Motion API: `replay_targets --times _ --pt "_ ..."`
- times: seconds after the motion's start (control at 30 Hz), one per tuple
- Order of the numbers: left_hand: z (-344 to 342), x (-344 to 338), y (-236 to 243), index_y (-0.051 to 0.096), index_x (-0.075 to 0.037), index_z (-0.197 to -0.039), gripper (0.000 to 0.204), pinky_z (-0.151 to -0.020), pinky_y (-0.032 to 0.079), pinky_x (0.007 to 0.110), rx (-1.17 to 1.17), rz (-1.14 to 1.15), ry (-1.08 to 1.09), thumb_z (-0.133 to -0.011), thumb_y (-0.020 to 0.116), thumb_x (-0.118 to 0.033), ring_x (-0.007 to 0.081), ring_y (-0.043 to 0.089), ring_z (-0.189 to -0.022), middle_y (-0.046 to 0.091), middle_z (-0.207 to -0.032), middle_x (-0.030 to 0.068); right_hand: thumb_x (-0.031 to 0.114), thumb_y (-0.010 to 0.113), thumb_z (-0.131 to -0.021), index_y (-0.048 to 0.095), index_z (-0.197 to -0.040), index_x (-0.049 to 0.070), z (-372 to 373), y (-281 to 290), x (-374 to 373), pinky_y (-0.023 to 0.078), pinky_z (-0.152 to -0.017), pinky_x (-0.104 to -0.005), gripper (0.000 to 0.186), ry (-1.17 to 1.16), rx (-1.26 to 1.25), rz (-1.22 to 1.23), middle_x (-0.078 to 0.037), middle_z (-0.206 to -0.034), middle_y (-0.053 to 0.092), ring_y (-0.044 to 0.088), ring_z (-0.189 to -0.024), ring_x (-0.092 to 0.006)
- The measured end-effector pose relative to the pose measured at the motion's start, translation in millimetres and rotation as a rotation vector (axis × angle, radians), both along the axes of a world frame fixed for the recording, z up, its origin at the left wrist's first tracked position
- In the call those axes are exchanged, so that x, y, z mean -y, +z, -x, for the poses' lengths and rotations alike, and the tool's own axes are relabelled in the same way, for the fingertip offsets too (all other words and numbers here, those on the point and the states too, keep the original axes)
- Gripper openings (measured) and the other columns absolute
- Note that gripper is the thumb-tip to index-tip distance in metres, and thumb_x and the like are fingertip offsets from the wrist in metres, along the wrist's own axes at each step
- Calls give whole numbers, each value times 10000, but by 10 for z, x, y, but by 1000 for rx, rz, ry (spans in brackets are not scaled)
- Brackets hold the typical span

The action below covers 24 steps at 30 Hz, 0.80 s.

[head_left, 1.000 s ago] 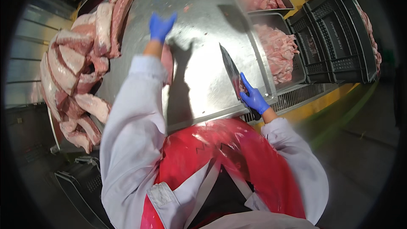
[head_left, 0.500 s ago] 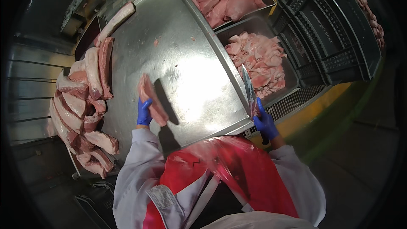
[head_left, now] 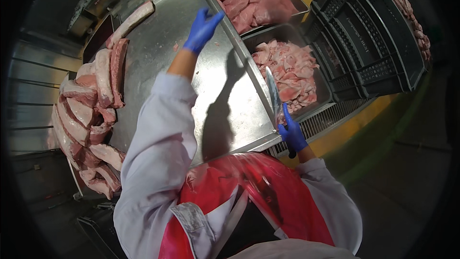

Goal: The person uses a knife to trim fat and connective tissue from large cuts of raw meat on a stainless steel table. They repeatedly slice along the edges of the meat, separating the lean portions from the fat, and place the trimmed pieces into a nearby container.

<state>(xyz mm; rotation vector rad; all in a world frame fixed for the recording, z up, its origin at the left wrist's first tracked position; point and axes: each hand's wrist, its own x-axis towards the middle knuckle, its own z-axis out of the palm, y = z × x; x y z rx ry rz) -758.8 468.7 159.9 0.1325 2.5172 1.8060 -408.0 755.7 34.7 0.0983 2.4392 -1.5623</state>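
My left hand (head_left: 203, 29), in a blue glove, is raised over the far part of the steel table (head_left: 163, 33). Its fingers are apart and it holds nothing. Just beyond it, past the raised table edge, lies a metal tray (head_left: 303, 9) of pink meat pieces (head_left: 254, 0). My gloved right hand (head_left: 293, 136) is closed on a knife (head_left: 272, 88) at the table's near right corner. The blade points away from me, beside a grey tub (head_left: 326, 84) of pale trimmings (head_left: 290, 69). A pinkish bit shows by the blade's base; I cannot tell what it is.
Long strips of fatty meat (head_left: 84, 115) are heaped along the table's left side, one strip (head_left: 132, 23) reaching farther back. Dark plastic crates (head_left: 359, 33) stand at the right, next to the tub. A metal grating (head_left: 335, 115) runs below the tub.
My left hand has swung up and away to the far right edge of the table and let go of the meat strip. My right hand with the knife has barely moved.
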Motion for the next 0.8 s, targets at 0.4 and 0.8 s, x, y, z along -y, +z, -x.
replay_targets --times 0.4,0.8 --pt "-3200 3994 -1326 448 -70 -1451 523 -881 487 293 248 44 765 -997 648 -238 179 616 -1102 573 -1327 84 307 624 -942 312 -1560 172 845 -58 1080 529 -832 -511 705 596 63 -501 -234 -1133 607 636 -993 -444" --pt "-5676 3760 -1121 498 -53 -1323 363 -707 484 283 314 84 1208 -994 631 -129 107 564 -842 594 -1079 24 153 594 -926 119 -1619 261 5414 -1774 -309 425 -1048 -568 847 -117 -391 -1035 -193 -1577 322 396 -1397 -431"
